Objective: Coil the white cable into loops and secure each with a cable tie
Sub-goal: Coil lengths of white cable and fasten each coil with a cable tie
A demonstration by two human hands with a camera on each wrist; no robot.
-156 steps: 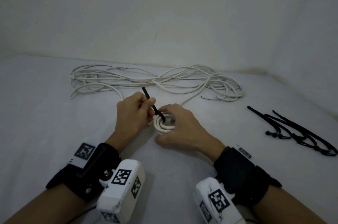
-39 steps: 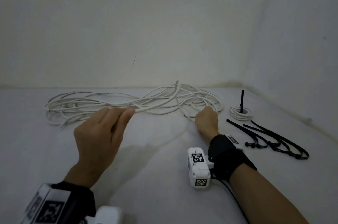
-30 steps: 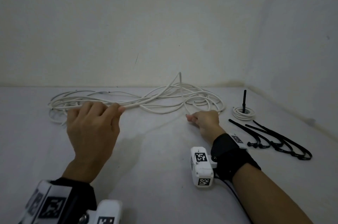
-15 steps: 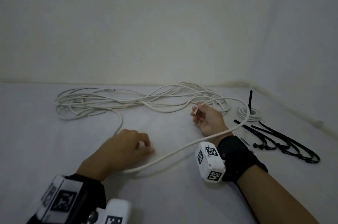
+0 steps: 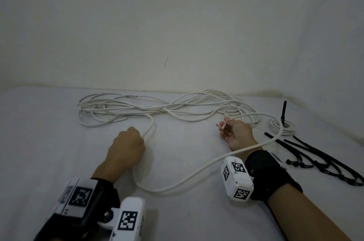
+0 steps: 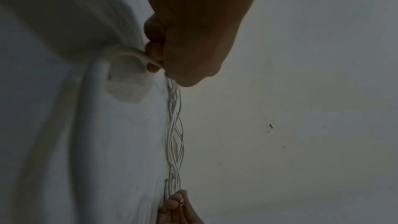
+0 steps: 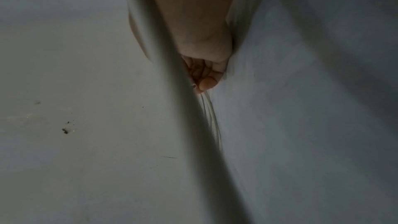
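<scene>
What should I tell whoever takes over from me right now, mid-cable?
Left hand: knuckles up on the white sheet-covered table, gripping a strand of the thin white cable.
Right hand: palm up, pinching the cable's cut end; a long slack loop runs between the hands.
Done: one small white coil at the far right, black tie tail sticking up from it.
Spare black cable ties lie right of the right wrist.
Left: the big loose pile at the back needs coiling and tying, starting from the held end.
</scene>
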